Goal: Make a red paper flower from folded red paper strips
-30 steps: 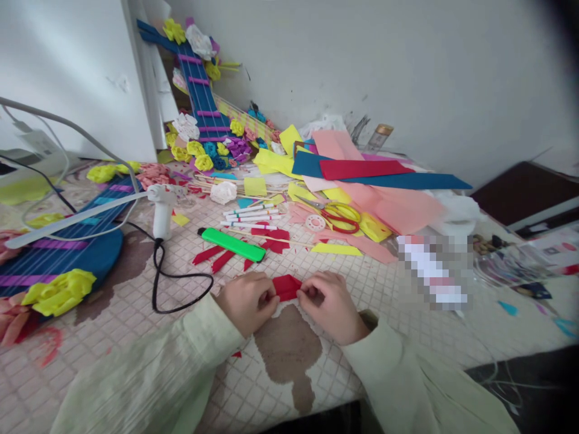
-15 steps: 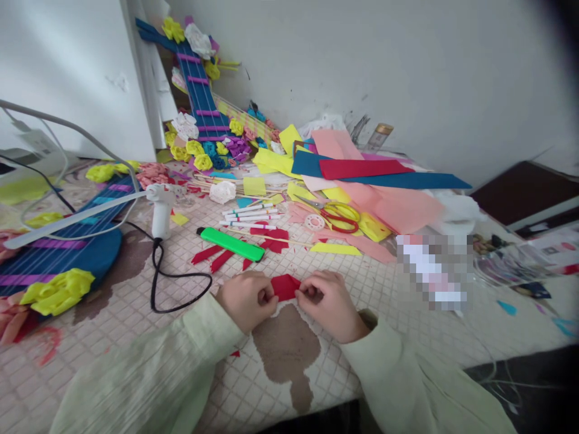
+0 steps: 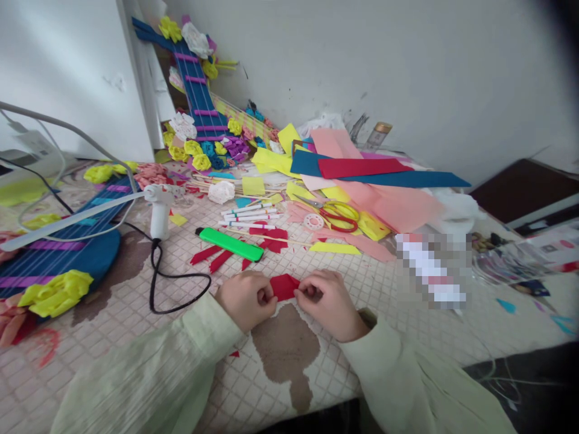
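Observation:
A small piece of red crepe paper (image 3: 284, 287) is stretched between my two hands, just above the table. My left hand (image 3: 246, 299) pinches its left edge between thumb and fingers. At the right corner, my right hand (image 3: 328, 303) grips it the same way. Beyond the hands lies a green utility knife (image 3: 230, 243), with red paper strips (image 3: 221, 260) partly under it. Farther back are several white markers (image 3: 250, 215) and a pair of scissors (image 3: 339, 217) with red and yellow handles.
On the left, a white glue gun (image 3: 159, 217) trails a black cord near a blue paper guitar (image 3: 90, 241). Another decorated guitar (image 3: 199, 90) leans at the back. Coloured crepe sheets (image 3: 384, 175) are piled at the back right. A worn patch (image 3: 284, 343) marks the tablecloth.
The view has shifted very slightly. Both hands keep the same pinch on the red crepe paper, with no other visible movement.

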The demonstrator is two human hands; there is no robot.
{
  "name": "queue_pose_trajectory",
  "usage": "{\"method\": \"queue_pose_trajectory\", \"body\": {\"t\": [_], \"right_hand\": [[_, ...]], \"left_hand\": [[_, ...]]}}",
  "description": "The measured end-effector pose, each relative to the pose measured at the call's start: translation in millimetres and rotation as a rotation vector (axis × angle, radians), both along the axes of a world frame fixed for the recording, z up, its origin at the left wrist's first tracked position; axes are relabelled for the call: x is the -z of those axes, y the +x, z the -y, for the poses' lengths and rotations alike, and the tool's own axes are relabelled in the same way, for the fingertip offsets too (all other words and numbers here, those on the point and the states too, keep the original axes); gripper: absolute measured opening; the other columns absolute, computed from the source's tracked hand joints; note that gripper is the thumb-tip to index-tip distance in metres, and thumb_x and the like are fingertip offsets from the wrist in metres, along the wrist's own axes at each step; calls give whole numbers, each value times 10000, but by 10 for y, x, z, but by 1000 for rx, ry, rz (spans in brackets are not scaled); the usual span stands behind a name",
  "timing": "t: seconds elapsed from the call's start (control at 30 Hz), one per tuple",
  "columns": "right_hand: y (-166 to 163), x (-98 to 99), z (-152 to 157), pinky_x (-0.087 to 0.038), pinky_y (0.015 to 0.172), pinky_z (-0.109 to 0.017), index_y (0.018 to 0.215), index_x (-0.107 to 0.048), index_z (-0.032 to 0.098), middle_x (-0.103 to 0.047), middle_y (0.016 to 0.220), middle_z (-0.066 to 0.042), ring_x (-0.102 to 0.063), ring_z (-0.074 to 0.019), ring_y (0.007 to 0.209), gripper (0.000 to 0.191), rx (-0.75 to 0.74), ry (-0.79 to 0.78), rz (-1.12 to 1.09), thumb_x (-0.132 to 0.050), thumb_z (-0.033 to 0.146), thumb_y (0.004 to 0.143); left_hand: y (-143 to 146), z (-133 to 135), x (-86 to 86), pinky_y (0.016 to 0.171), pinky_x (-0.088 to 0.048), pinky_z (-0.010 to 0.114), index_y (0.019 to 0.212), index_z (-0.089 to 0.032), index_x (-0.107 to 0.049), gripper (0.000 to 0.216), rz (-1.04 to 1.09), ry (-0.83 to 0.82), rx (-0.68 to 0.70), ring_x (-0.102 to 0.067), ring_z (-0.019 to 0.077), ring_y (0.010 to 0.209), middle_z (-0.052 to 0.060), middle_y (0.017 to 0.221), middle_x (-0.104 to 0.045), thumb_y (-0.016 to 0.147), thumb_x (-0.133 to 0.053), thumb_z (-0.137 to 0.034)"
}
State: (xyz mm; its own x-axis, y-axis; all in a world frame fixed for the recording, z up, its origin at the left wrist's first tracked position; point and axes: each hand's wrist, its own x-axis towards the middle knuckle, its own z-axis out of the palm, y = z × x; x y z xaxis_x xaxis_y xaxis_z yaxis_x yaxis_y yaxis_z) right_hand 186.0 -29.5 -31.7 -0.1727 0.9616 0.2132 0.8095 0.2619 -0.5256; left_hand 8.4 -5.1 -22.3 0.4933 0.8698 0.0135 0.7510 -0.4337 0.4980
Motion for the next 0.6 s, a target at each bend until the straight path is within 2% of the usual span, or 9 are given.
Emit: {"method": "queue_pose_trajectory", "body": {"t": [0.6], "right_hand": [[-2,-39,-33,-350,606,-263,536,-551,178,-523,526,24,-489,-122,571,120,2,-33,-22,-600,180,645]], "left_hand": [[1,-14,-10,502,-315,209,549,-163,-526,128,-5,2,30,-447,101,529,-23,530,-492,659,-513,-227]]}}
